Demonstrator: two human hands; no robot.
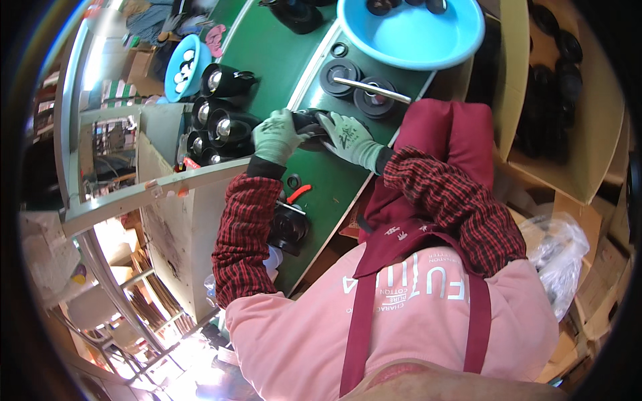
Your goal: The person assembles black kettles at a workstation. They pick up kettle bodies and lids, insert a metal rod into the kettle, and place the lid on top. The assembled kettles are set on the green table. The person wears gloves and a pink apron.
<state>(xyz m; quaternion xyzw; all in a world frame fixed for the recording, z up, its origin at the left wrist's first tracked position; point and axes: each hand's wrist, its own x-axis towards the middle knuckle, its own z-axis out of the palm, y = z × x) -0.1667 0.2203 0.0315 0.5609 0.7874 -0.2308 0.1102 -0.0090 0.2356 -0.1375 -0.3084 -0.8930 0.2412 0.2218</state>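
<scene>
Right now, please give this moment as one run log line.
left hand: holding black part | right hand: holding same part | surface: green workbench | nearby: blue basin

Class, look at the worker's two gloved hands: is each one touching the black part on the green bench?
Touching. The head view shows the left hand and right hand both wrapped around the black part, fingers overlapping it with no gap.
</scene>
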